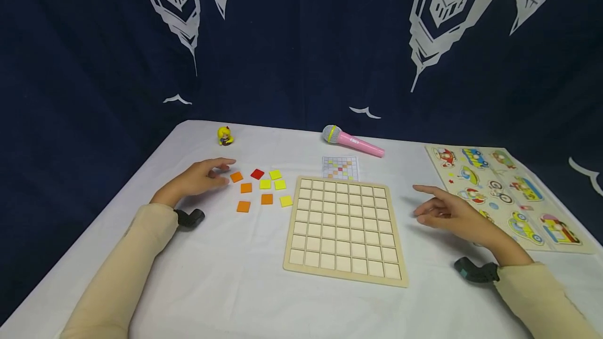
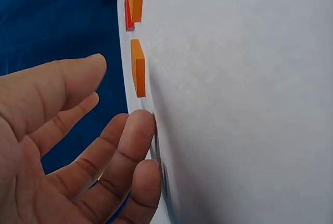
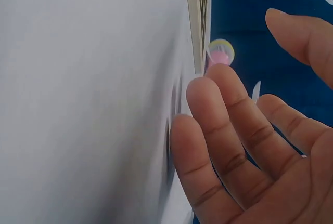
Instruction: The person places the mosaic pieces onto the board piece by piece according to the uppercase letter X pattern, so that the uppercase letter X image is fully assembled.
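My left hand is held just left of a loose group of square tiles, its fingers relaxed and holding nothing. Nearest to its fingertips lies an orange tile, which the left wrist view shows a short gap beyond the thumb. Around it lie a red tile, several yellow tiles and more orange ones. To their right is a wooden grid board with bare squares. On the board's other side hovers my right hand, loosely spread with nothing in it.
Behind the grid board lies a small card printed with a coloured grid. A pink toy microphone and a yellow-haired figurine are at the back. A picture puzzle board occupies the right side, partly behind my right hand.
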A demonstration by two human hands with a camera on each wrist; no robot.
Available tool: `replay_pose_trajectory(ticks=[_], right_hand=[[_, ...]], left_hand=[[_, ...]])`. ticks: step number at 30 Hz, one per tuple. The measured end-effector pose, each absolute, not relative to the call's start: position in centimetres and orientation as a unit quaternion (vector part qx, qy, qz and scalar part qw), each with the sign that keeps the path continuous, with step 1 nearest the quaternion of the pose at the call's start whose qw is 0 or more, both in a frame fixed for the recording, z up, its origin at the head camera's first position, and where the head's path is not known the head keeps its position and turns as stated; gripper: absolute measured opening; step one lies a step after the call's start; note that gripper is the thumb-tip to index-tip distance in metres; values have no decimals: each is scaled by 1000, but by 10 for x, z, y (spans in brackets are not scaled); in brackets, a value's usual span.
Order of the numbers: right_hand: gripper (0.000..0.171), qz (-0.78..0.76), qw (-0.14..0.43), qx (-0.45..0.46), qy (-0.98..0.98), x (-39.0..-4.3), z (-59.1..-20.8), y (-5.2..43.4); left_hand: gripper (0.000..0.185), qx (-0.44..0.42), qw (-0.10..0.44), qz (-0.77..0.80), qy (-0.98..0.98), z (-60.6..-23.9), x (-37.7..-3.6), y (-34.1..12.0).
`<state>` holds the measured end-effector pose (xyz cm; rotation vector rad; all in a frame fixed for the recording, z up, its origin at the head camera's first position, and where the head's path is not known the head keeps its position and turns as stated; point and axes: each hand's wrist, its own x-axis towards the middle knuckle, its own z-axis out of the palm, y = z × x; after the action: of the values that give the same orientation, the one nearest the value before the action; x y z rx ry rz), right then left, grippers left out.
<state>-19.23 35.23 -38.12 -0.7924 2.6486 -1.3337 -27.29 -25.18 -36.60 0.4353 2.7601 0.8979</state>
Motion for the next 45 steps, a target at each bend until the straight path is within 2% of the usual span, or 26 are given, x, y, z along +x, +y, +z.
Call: replay_pose_trajectory(ticks=[7,18,28,45], right_hand=[[70,-462,103,-267,839,-195,-380,336],[78,-451,148,-274,837,-195,-380,324],[75,-419,112,-278,857,-197,-383,318],[77,-386,103,-268,877,-194,-385,312]], left_hand=[[62,156,127,300,933,-365,-286,-246],[64,158,148,282,935,-362,-306,-237],[55,141,139,285,938,-362,-307,-237],[38,124,140,294,937,-368,-302,-241]])
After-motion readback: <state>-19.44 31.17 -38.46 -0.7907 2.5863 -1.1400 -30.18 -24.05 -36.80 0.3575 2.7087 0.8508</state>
